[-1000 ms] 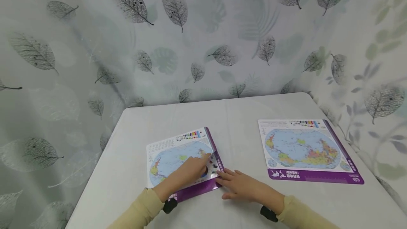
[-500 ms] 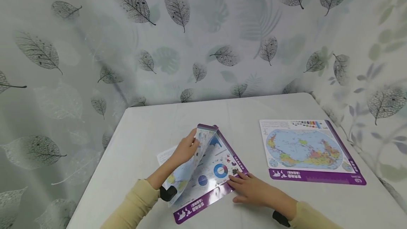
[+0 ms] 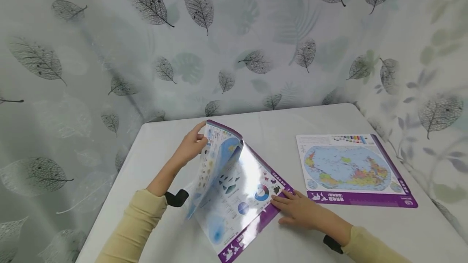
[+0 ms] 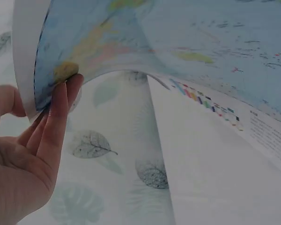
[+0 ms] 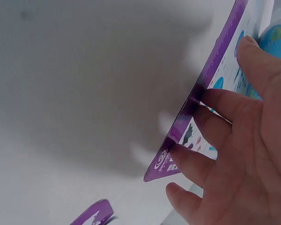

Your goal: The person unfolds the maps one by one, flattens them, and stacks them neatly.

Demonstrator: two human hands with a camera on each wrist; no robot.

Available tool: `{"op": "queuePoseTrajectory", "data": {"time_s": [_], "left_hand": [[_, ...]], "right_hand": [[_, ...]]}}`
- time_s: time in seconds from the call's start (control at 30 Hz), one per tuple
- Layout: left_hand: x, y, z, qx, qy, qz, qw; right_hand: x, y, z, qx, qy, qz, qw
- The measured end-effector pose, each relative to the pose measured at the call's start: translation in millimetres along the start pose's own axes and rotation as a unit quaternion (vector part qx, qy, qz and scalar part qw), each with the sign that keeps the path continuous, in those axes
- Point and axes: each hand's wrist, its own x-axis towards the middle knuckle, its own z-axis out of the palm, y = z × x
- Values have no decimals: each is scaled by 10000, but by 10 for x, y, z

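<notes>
Backdrop [image 3: 278,19]: pale cloth printed with dark leaves, behind the tabletop's far edge.

Tabletop [image 3: 274,129]: white, corners rounded.

Lower sheet [image 3: 234,210]: glossy, printed with charts, purple-banded on two sides; lies near the middle of the tabletop, reaching toward its near edge. Long axis diagonal, from the near edge out toward the right; the corner where the purple bands meet points to the tabletop's right edge.

Flat map [image 3: 347,169]: near the right edge; long axis roughly parallel to the far edge, broad purple band facing the near edge.

Lifted sheet [image 3: 212,165]: map print, bowed upward over the lower sheet's left part; purple-strip end raised toward the far edge, long axis running from there toward the near edge.

Sleeves [image 3: 128,226]: two, pale yellow.

Left hand [image 3: 191,145]: grip pinching the lifted sheet's edge, thumb against fingers.

Right hand [image 3: 301,212]: grip released, fingertips resting on the lower sheet's purple band beside that corner.
</notes>
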Motion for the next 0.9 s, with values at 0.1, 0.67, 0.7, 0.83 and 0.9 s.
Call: {"op": "queuePoseTrajectory", "data": {"time_s": [0.1, 0.67, 0.7, 0.83, 0.9], "left_hand": [[-7, -2, -73, -81, -111, -207, 9997], [-449, -319, -472, 219, -249, -463, 9984], [-469, -356, -519, 233, -165, -483, 9984], [-550, -496, -729, 244, -66, -577, 9980], [-614, -547, -828, 186, -142, -616, 9978]], "right_hand": [[4, 38, -43, -77, -36, 85, 9999], [27, 215, -70, -101, 56, 249, 9996], [25, 224, -67, -113, 65, 258, 9996], [24, 253, -67, -145, 76, 287, 9995], [31, 266, -74, -163, 75, 298, 9994]]}}
